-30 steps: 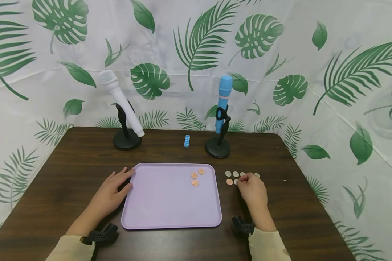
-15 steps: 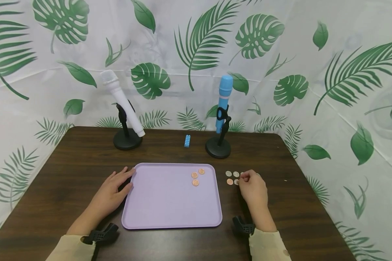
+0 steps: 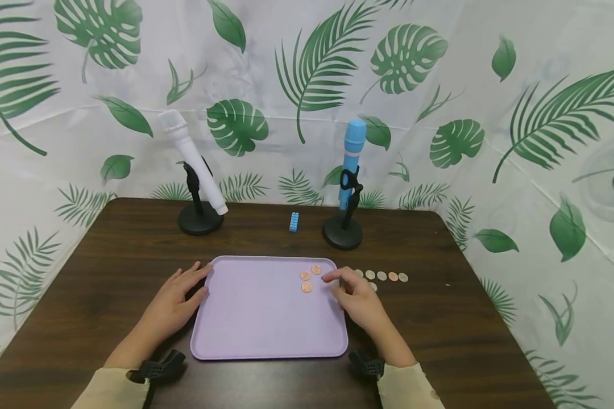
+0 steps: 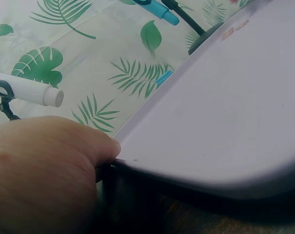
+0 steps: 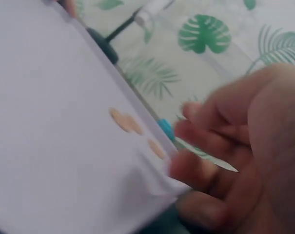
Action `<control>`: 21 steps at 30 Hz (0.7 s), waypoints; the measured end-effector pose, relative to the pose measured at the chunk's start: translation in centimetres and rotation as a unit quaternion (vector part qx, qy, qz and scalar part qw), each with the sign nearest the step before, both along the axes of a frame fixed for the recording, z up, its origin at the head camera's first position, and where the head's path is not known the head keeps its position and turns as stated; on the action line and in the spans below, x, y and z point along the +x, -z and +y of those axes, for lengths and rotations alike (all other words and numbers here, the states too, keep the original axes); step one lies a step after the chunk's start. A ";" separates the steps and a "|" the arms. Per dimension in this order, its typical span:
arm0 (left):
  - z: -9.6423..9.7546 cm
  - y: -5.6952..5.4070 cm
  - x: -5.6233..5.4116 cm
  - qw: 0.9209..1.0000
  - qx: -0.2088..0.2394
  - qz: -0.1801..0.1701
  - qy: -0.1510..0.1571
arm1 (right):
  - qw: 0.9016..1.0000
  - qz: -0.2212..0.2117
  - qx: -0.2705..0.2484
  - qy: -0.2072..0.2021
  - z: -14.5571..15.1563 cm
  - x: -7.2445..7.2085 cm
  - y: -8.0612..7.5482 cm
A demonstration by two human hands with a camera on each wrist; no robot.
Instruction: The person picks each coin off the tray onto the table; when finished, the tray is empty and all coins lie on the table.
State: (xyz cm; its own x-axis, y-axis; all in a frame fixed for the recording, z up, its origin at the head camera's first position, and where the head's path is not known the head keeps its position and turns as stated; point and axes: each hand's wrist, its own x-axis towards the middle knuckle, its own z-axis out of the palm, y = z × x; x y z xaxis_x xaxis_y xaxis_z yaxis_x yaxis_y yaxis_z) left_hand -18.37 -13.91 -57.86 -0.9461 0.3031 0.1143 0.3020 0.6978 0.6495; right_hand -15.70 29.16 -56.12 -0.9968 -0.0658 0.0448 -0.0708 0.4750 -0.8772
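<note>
Honestly can't read a thing here, no legible text or numbers. The copper coins (image 3: 306, 287) on the tray (image 3: 256, 324) are too small to make out, and blurry from the right wrist. Same for the row of coins (image 3: 381, 276) on the table (image 3: 440, 329), way too tiny.

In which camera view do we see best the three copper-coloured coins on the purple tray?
The head view: there the coins look round, and nothing covers them. The right wrist view shows all three, but blurred and flattened. The left wrist view shows only thin slivers of them near the tray's edge, hard to count.
</note>
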 end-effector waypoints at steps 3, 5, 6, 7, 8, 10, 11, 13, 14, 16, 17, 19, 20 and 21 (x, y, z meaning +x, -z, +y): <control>0.0 -0.1 0.1 1.000 0.001 0.002 0.000 | 0.998 -0.026 0.020 -0.059 -0.5 0.2 0.1; 0.0 -0.1 0.1 1.000 0.001 -0.001 -0.001 | 0.995 -0.028 0.036 -0.083 -0.7 0.4 0.1; 0.0 -0.2 0.1 1.000 0.001 -0.003 -0.002 | 0.994 -0.028 0.042 -0.092 -0.7 0.4 0.0; 0.0 -0.2 0.1 1.000 0.000 -0.006 -0.002 | 0.994 -0.031 0.046 -0.098 -0.7 0.5 0.0; 0.0 -0.2 0.1 1.000 0.000 -0.007 -0.003 | 0.993 -0.032 0.048 -0.104 -0.8 0.5 0.0; 0.0 -0.3 0.1 1.000 0.000 -0.010 -0.003 | 0.992 -0.036 0.050 -0.113 -0.8 0.6 0.0; 0.0 -0.3 0.1 1.000 0.001 -0.008 -0.002 | 0.991 -0.038 0.053 -0.117 -0.8 0.6 0.0; 0.0 -0.3 0.0 1.000 0.000 -0.007 -0.002 | 0.990 -0.039 0.058 -0.119 -0.9 0.6 0.0; 0.0 -0.3 0.0 1.000 0.001 -0.006 -0.001 | 0.990 -0.035 0.060 -0.120 -0.9 0.6 0.0; 0.0 -0.3 0.0 1.000 0.001 -0.007 -0.001 | 0.990 -0.021 0.064 -0.121 -1.0 0.5 0.2; 0.0 -0.2 0.0 1.000 0.001 -0.007 0.000 | 0.990 -0.012 0.068 -0.122 -1.0 0.5 0.2; 0.0 -0.2 0.0 1.000 0.000 -0.010 -0.001 | 0.989 0.008 0.087 -0.118 -1.1 0.4 0.4; -0.1 -0.2 0.0 1.000 0.000 -0.010 -0.001 | 0.988 0.018 0.102 -0.114 -1.2 0.4 0.5; -0.1 -0.2 0.0 1.000 0.000 -0.011 -0.001 | 0.987 0.028 0.118 -0.108 -1.3 0.4 0.6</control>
State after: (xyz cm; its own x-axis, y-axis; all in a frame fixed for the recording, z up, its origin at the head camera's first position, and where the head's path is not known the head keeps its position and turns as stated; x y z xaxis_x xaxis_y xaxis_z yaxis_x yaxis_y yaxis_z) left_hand -18.33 -13.97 -57.63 -0.9492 0.3004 0.0937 0.2859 0.6992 0.6553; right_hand -15.28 27.84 -56.76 -0.9546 -0.2925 0.0566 -0.2378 0.6336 -0.7362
